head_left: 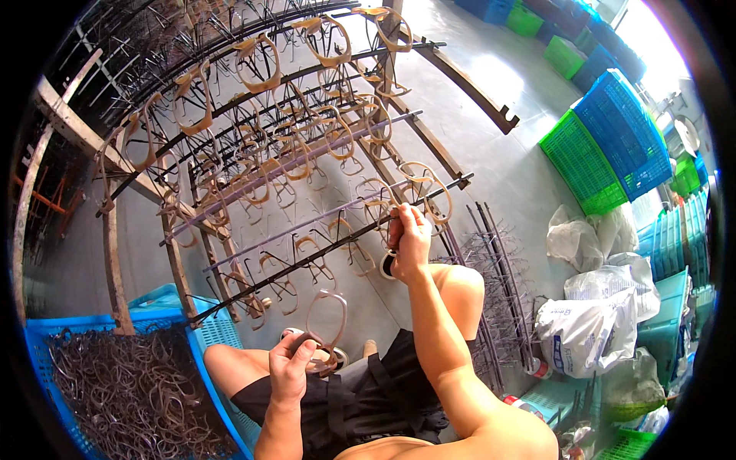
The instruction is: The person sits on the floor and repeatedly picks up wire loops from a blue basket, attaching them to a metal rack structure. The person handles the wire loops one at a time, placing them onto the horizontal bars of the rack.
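Note:
My left hand [290, 366], low and in front of my lap, is closed on a grey-brown eyeglass frame [338, 316] with its rims standing upward. Further forward, my right hand [412, 239] reaches to the right end of a lower rack bar [349, 242]. Its fingers pinch a tan eyeglass frame [434, 182] that sits against that bar. Where exactly the fingertips grip is partly hidden by the hand. Above and to the left, the metal rack [123, 157] carries many tan eyeglass frames [264, 80] hung in rows on dark bars.
A blue basket [38, 337] heaped with dark eyeglass frames [130, 391] stands at my left. Beside my right leg lean spiky dark rods [502, 284]. Green and blue crates [598, 146], white plastic bags [586, 330] and teal baskets [665, 322] fill the right side.

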A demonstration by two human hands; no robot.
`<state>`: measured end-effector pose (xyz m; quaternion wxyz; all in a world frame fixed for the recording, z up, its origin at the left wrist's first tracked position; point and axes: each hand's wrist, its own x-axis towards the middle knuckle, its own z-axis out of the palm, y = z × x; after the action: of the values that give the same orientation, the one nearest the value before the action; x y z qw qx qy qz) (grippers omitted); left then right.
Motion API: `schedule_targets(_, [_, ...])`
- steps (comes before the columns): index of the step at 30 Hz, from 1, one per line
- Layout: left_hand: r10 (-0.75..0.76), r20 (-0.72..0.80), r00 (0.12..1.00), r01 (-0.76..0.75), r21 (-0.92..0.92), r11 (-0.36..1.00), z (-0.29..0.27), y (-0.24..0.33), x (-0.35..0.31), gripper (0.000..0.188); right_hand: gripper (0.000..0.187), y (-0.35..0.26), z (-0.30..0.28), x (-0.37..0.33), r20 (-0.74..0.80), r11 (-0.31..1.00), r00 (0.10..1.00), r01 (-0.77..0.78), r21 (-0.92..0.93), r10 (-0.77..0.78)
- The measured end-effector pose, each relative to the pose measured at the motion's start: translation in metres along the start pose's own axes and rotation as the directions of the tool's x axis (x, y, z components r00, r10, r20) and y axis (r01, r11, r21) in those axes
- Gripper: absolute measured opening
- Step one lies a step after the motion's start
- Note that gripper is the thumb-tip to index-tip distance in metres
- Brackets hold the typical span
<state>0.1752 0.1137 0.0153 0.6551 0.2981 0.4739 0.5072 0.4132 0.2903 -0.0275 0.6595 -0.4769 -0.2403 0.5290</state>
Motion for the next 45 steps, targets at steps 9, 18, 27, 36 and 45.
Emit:
schedule_targets(9, [-0.002, 0.001, 1.000, 0.002, -0.021, 1.000, -0.001, 0.000, -0.002, 0.018, 0.021, -0.002, 0.020, -0.009, 0.047, 0.952, 0.990, 0.137, -0.273, -0.129])
schedule_targets(18, [0.024, -0.038, 0.999, -0.026, -0.048, 0.998, -0.005, -0.007, -0.008, 0.018, 0.025, -0.005, 0.008, -0.002, 0.085, 0.966, 0.987, 0.153, -0.207, -0.138])
schedule_targets(27, [0.044, -0.029, 0.999, -0.045, -0.013, 0.999, -0.005, -0.010, -0.004, 0.018, 0.023, -0.006, 0.020, -0.008, 0.050, 0.931, 0.974, 0.226, -0.286, -0.221])
schedule_targets(36, [0.003, -0.015, 1.000, -0.004, -0.024, 1.000, 0.003, -0.012, -0.007, 0.018, 0.024, -0.002, 0.019, -0.009, 0.106, 0.901, 0.980, 0.199, -0.385, -0.171])
schedule_targets(45, [-0.004, -0.033, 0.999, 0.003, -0.037, 0.999, 0.007, -0.011, -0.020, 0.020, 0.024, 0.001, 0.018, -0.002, 0.061, 0.934, 0.970, 0.245, -0.260, -0.237])
